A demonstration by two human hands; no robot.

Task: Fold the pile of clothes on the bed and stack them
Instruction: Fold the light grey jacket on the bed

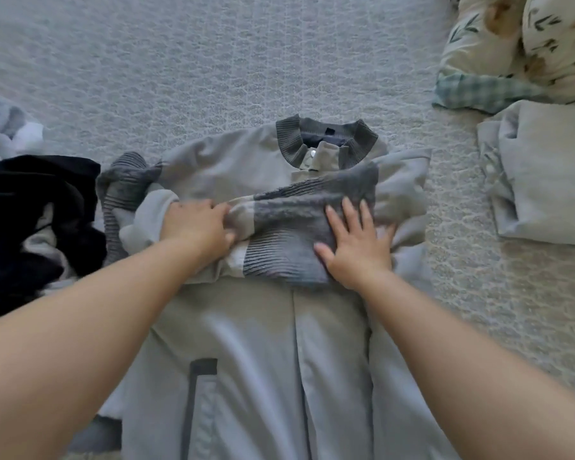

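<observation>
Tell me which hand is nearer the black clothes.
Left. The left hand grips the jacket sleeve just beside the black clothes; the right hand presses flat farther away.

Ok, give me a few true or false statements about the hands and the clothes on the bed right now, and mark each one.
1. The right hand lies flat on the jacket. True.
2. The left hand is off the jacket. False: its fingers grip the jacket's fabric.
3. A folded garment lies to the right. True.
4. The dark clothes are folded. False: they lie crumpled at the left.
5. The jacket's collar points toward the person. False: it points away.
</observation>
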